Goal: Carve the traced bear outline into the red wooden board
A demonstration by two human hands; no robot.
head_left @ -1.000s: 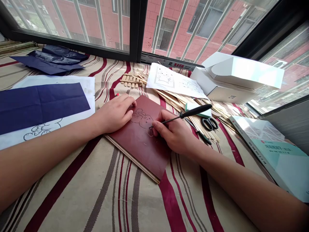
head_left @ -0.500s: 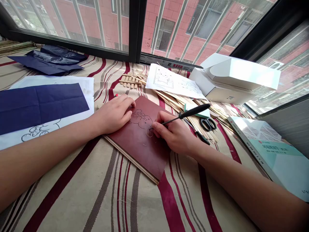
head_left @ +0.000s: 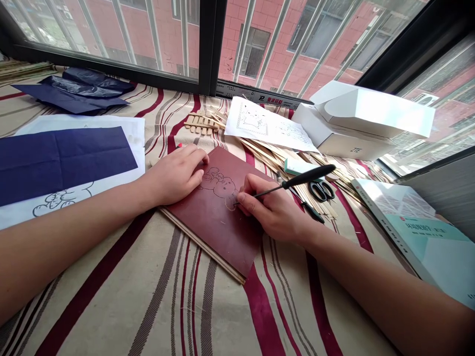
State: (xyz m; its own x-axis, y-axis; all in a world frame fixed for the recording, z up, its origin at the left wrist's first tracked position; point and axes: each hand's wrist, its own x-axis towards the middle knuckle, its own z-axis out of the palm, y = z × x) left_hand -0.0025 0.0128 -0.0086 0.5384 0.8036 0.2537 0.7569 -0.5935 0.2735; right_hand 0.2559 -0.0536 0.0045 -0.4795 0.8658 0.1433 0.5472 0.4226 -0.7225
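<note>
Resting a tool's tip at a drawn board

Board (head_left: 213,212): dark red-brown, smooth, faint sheen, pale layered edge along the near-left side. Lies flat on the striped cloth (head_left: 111,306), between the person's forearms. Black-line figure (head_left: 222,188) on it, rounded shapes with small dots; paler loop just beside the tip.

Board set askew, one corner toward the person, another toward the window. Right corner behind the right hand (head_left: 274,210), so cannot tell which side is longer.

Tool (head_left: 308,176): slim dark shaft, thicker black handle. Long axis slants; tip points left and slightly nearward, handle up and to the right.

Right hand pinches the shaft low. Left hand (head_left: 181,173) palm-down on the board's left part, fingers bent; cannot tell whether it grips the edge.
</note>
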